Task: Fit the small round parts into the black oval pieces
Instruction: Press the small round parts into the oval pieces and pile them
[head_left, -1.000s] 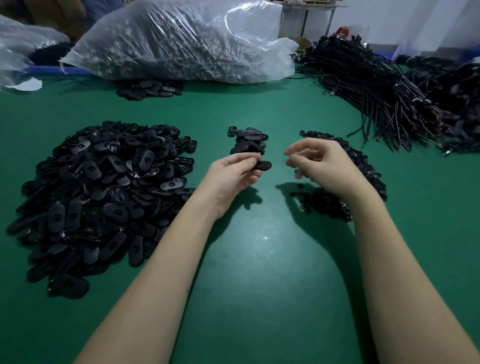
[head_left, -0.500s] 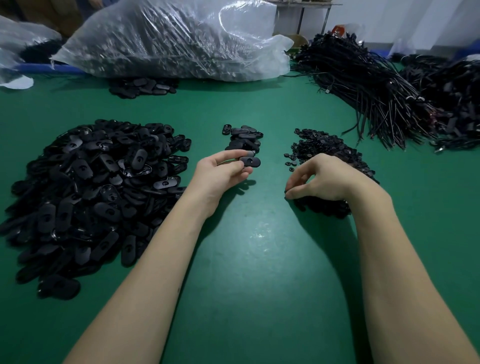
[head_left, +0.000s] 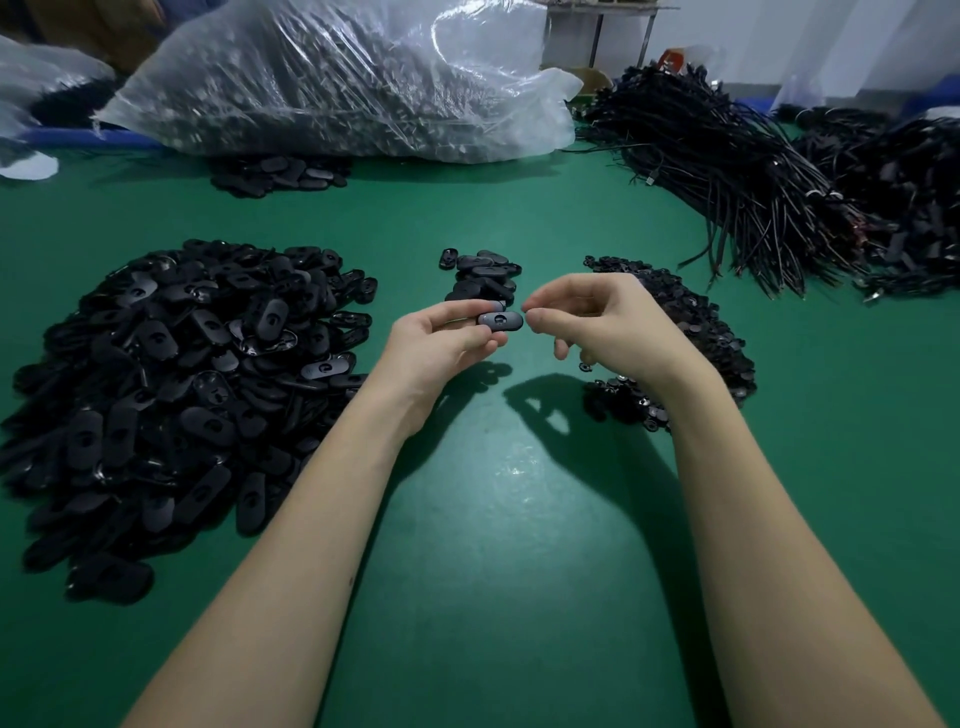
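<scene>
My left hand (head_left: 441, 345) holds one black oval piece (head_left: 500, 319) between thumb and fingers, with its hole facing up, above the green table. My right hand (head_left: 605, 325) is raised just to its right. The thumb and forefinger are pinched together at the oval's right end, on what seems to be a small round part, too tiny to see clearly. A big heap of black oval pieces (head_left: 176, 374) lies to the left. A pile of small round parts (head_left: 691, 332) lies under and behind my right hand. A small stack of ovals (head_left: 485, 278) sits just beyond my hands.
A large clear plastic bag (head_left: 337, 78) of dark parts lies at the back, with a few ovals (head_left: 280, 174) in front of it. Bundles of black cables (head_left: 737, 171) fill the back right. The green table (head_left: 519, 519) stretches toward me between my forearms.
My right hand dipped onto the pile of round parts, then rose and moved left to the oval piece. My left hand kept holding the oval and turned it slightly.
</scene>
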